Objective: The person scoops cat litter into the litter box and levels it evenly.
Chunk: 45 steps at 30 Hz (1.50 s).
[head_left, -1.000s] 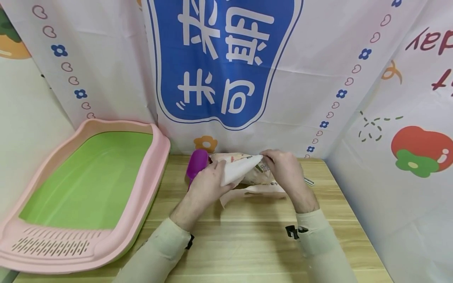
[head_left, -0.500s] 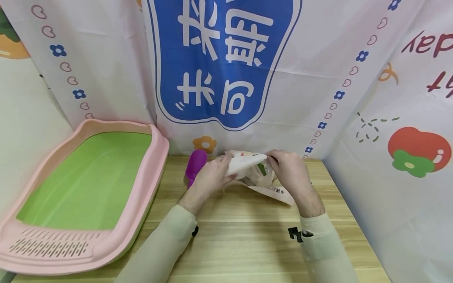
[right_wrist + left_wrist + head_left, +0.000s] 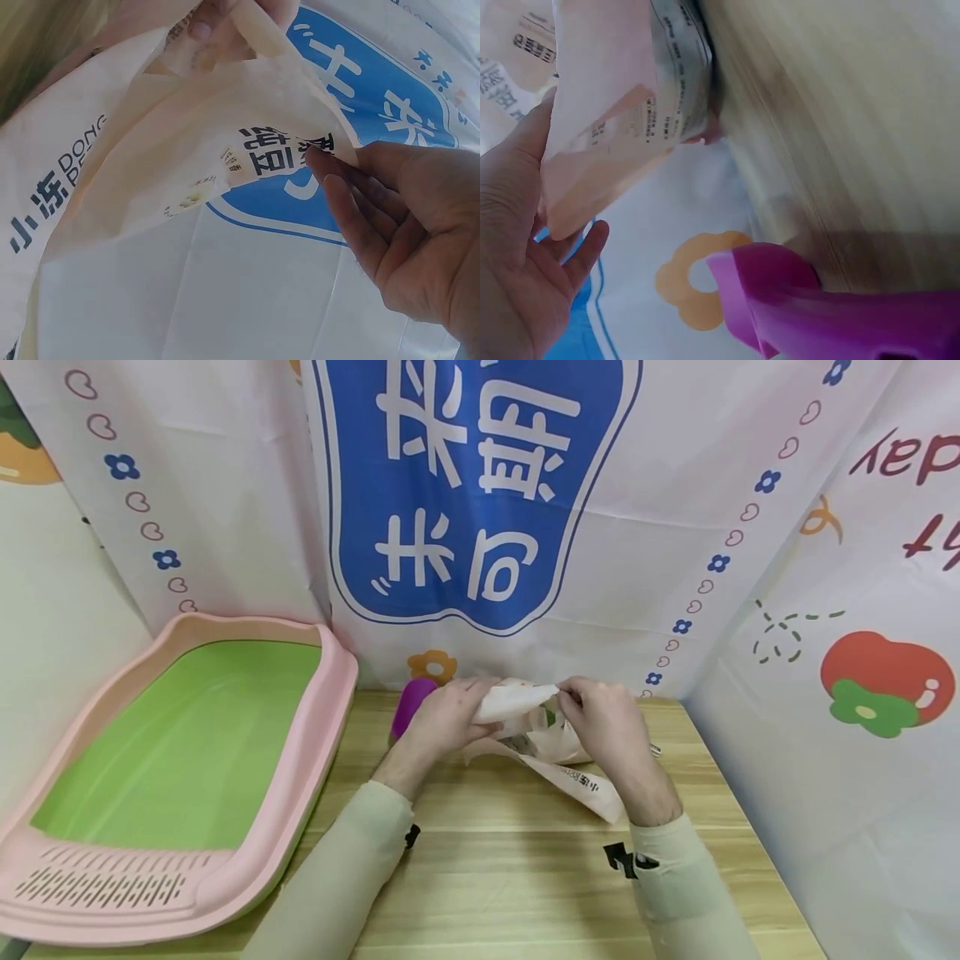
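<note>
Both hands are on a pale plastic bag with printed lettering (image 3: 588, 789) at the back of the table. My left hand (image 3: 448, 714) grips the bag's left side; the left wrist view shows the thumb on one face of the bag (image 3: 622, 112) and fingers behind it. With thumb and fingertips, my right hand (image 3: 606, 720) pinches the bag's upper right edge, seen closely in the right wrist view beside dark lettering on the bag (image 3: 172, 142). A printed flap hangs toward the table's front. The bag's contents are hidden.
A pink-rimmed green litter box (image 3: 341, 672) stands at left. Just left of my left hand is a purple scoop (image 3: 411, 703), partly hidden by it in the head view. A small white marked object (image 3: 656, 750) lies by the right wrist. Printed cloth (image 3: 637, 610) hangs behind.
The bag's printed flap has swung down and toward the front right. My left hand has shifted slightly right and up, covering more of the scoop. The right hand keeps its pinch.
</note>
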Each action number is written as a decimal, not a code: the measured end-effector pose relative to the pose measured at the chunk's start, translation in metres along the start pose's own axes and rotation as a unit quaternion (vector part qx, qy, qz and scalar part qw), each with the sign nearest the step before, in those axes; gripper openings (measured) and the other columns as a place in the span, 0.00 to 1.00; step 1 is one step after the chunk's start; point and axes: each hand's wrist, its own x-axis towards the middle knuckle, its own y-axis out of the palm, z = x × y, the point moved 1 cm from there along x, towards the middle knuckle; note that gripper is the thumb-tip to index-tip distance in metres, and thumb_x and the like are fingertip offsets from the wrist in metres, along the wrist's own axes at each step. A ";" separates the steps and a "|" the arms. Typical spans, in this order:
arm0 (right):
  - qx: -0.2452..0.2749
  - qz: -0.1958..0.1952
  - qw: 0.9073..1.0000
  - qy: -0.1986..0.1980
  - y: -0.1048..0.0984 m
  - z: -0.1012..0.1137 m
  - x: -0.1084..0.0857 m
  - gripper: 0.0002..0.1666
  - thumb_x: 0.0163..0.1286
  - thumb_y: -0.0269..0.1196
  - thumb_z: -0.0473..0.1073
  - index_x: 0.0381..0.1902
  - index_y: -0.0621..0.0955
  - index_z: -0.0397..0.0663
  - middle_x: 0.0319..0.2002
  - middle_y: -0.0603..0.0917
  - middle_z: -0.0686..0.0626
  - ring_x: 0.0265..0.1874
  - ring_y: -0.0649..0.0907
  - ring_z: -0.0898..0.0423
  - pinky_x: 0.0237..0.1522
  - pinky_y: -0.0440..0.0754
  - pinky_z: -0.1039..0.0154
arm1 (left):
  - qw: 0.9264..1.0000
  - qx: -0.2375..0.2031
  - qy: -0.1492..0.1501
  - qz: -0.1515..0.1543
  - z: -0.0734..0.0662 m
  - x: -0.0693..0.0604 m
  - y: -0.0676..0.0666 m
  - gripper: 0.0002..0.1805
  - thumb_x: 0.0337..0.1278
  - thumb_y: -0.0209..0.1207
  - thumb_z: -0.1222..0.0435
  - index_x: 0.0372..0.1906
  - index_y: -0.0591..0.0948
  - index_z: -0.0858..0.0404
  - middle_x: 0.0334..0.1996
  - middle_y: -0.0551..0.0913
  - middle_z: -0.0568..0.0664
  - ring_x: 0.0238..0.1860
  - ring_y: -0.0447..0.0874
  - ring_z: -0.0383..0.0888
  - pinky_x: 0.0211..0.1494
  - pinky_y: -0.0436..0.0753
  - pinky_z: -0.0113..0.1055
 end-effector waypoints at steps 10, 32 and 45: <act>0.012 0.002 1.000 0.017 -0.001 -0.001 0.008 0.10 0.86 0.70 0.37 0.51 0.95 0.37 0.42 0.99 0.38 0.28 0.92 0.49 0.34 0.93 0.51 | 0.964 0.100 0.179 -0.171 -0.030 -0.026 -0.013 0.31 0.70 0.84 0.56 0.73 0.86 0.54 0.69 0.91 0.50 0.71 0.90 0.52 0.75 0.91 0.48; -0.026 0.039 0.999 0.024 -0.001 0.008 0.033 0.18 0.85 0.68 0.45 0.63 0.92 0.43 0.60 0.96 0.41 0.54 0.97 0.42 0.52 0.96 0.43 | 0.926 0.237 0.218 -0.195 -0.068 -0.026 -0.001 0.10 0.73 0.79 0.62 0.53 0.94 0.47 0.52 0.88 0.40 0.54 0.84 0.44 0.57 0.86 0.37; -0.049 0.045 0.998 0.012 0.003 0.014 0.051 0.13 0.87 0.67 0.46 0.50 0.97 0.49 0.46 1.00 0.45 0.35 0.95 0.46 0.35 0.92 0.49 | 0.943 0.187 0.237 -0.142 -0.075 -0.038 -0.005 0.13 0.77 0.73 0.69 0.60 0.89 0.57 0.60 0.96 0.46 0.65 0.94 0.45 0.80 0.87 0.40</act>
